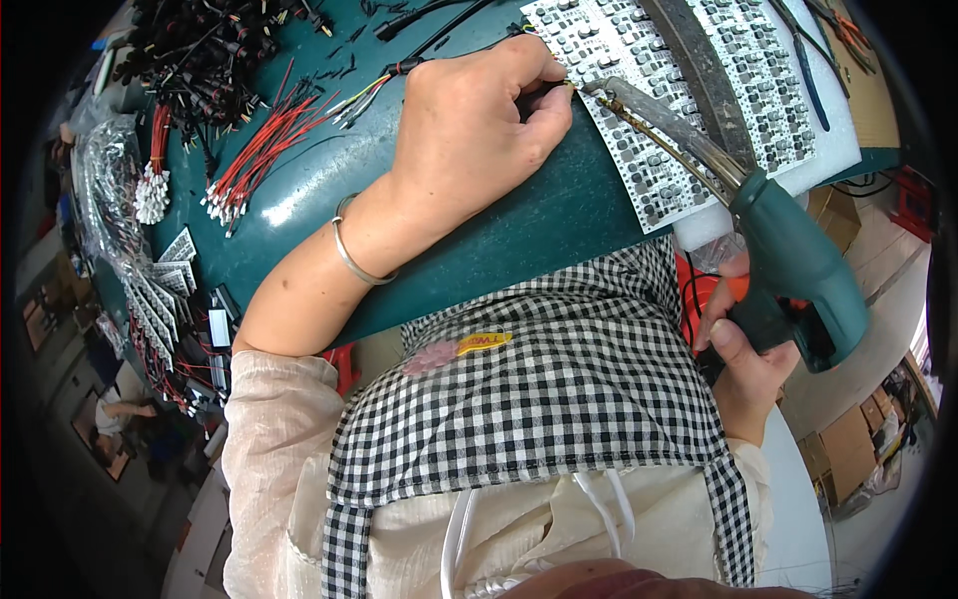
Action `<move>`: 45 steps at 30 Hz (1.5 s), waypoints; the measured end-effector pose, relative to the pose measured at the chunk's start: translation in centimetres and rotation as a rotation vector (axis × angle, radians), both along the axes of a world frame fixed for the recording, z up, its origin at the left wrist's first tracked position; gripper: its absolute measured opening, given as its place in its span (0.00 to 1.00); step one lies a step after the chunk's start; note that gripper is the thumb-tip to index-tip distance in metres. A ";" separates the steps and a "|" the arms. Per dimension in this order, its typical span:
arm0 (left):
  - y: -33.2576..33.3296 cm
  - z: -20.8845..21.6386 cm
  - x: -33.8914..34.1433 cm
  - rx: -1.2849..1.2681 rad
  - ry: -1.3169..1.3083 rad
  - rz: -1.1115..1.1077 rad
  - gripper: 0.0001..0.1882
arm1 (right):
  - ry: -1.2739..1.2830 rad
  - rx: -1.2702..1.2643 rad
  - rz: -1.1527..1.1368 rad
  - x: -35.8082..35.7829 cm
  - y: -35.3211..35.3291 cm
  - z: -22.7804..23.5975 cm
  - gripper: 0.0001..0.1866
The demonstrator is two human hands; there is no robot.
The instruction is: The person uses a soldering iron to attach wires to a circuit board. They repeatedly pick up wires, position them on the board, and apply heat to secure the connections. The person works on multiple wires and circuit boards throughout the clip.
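My right hand (743, 364) is wrapped round the handle of a dark green soldering gun (798, 260). Its metal tip slants up and left over a panel of small white circuit boards (639, 165) and ends close to my left fingertips. Thumb and forefinger of my left hand (479, 120) are pinched together at the panel's left edge. A thin wire end shows at the pinch; the rest of it is hidden by the hand. Behind this hand lies a black cable (406, 66) with stripped coloured wires.
A dark metal bar (704, 80) lies across the panel, which rests on white foam (838, 150). Red wires with white connectors (264, 160) and a heap of black cables (200, 60) cover the table's left side. Pliers (848, 40) lie at the far right.
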State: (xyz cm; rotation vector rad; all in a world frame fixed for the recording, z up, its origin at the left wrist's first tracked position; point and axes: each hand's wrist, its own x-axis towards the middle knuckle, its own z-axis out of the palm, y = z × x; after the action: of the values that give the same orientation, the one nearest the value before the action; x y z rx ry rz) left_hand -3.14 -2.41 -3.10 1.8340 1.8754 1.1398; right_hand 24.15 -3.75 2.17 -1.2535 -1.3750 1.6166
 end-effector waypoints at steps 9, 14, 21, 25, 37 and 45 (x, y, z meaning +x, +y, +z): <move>0.2 -0.6 0.1 0.079 -0.087 0.013 0.05 | -0.021 -0.069 0.025 0.2 -0.1 0.2 0.29; 0.2 -0.6 0.1 0.084 -0.105 0.017 0.05 | -0.094 0.054 0.109 0.8 -0.2 -0.5 0.22; 0.0 -0.5 0.1 0.055 -0.087 0.007 0.05 | -0.103 -0.009 0.112 0.8 -0.1 -0.2 0.22; 0.2 -0.6 0.2 0.089 -0.105 -0.004 0.05 | 0.053 -0.045 -0.012 0.2 0.3 0.2 0.25; 0.1 -0.7 0.1 0.090 -0.053 -0.006 0.07 | 0.173 0.017 -0.013 0.9 1.3 0.2 0.35; 0.0 -0.5 -1.8 -0.010 -0.009 -0.208 0.09 | 0.089 0.089 -0.018 0.6 1.1 0.4 0.37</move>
State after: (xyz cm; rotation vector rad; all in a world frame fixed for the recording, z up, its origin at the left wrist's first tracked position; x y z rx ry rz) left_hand -4.98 -2.39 -3.62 1.9606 1.6358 1.0624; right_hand 24.76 -2.64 2.55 -1.1260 -1.3614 1.5620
